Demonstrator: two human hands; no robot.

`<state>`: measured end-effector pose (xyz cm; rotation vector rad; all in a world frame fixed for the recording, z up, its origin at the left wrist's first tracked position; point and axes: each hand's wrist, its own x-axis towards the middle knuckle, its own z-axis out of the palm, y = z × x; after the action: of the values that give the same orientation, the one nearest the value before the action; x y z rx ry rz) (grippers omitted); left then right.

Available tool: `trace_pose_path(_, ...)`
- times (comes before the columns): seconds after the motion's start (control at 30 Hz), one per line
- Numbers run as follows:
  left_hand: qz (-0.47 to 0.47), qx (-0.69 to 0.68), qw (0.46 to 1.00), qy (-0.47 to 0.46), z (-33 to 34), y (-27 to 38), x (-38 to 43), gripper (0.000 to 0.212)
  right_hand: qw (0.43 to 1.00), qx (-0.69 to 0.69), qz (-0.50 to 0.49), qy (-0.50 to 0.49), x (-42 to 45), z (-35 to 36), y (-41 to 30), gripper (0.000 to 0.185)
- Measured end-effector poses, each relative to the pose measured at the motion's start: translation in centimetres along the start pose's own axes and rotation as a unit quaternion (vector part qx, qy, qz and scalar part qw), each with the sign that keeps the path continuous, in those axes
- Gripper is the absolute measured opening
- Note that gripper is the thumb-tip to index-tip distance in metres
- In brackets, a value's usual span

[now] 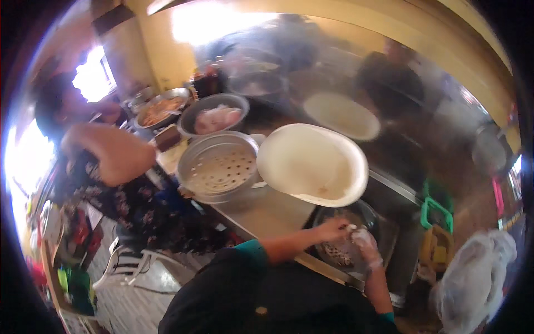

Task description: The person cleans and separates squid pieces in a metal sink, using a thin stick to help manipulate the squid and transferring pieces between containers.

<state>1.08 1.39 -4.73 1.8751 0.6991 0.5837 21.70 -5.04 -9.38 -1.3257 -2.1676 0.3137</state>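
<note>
Both hands meet above a dark basin (371,217), where small pale pieces of food (340,255) lie at the bottom. My left hand (333,229) is bare, with its fingertips close to a small white thing (351,228); blur hides which hand holds it. A clear plastic glove covers my right hand (366,245), its fingers bent beside that white thing. Just beyond the basin, a large oval cream-coloured tub (313,167) shows a little residue inside. A round metal strainer pan with holes (219,167) stands to its left.
Behind the strainer are a grey basin (183,125) of raw meat (217,119) and a metal bowl (185,92) of orange-brown food. Another person (112,154) stands at the left, near a white plastic chair (154,271). A green-handled basket (438,213) and a clear plastic bag (475,279) are at right.
</note>
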Motion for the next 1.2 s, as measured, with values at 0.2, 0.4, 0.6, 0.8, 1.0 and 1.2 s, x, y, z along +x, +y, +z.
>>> trace_pose_path(0.2, -0.05, -0.184, 0.982, -0.007, 0.9, -0.5, -0.1, 0.023, 1.0, 0.028, 0.004, -0.004, 1.3, 0.5, -2.7, 0.023)
trace_pose_path(0.4, -0.007, -0.024, 0.998, 0.063, 0.2, -0.2, -0.1, 0.021, 0.993, 0.083, 0.036, -0.073, 0.4, 1.1, -0.4, 0.027)
trace_pose_path(0.6, 0.034, -0.031, 0.998, 0.052, 1.7, -2.7, 0.9, 0.018, 0.939, 0.301, 0.167, -0.014, 0.3, 1.9, 0.1, 0.017)
trace_pose_path(0.8, -0.108, -0.195, 0.973, 0.061, 0.4, 0.6, -0.3, 0.019, 0.875, 0.433, 0.216, -0.018, 1.2, 2.6, 0.1, 0.027)
trace_pose_path(1.0, -0.128, -0.137, 0.981, 0.041, 0.0, 1.1, 0.7, 0.023, 0.968, -0.144, -0.193, 0.074, 0.0, 2.8, 2.0, 0.024)
trace_pose_path(1.2, 0.114, 0.07, 0.982, 0.13, 1.2, -3.8, 1.2, 0.02, 0.829, 0.472, 0.3, 0.0, 1.6, -0.3, -4.8, 0.023)
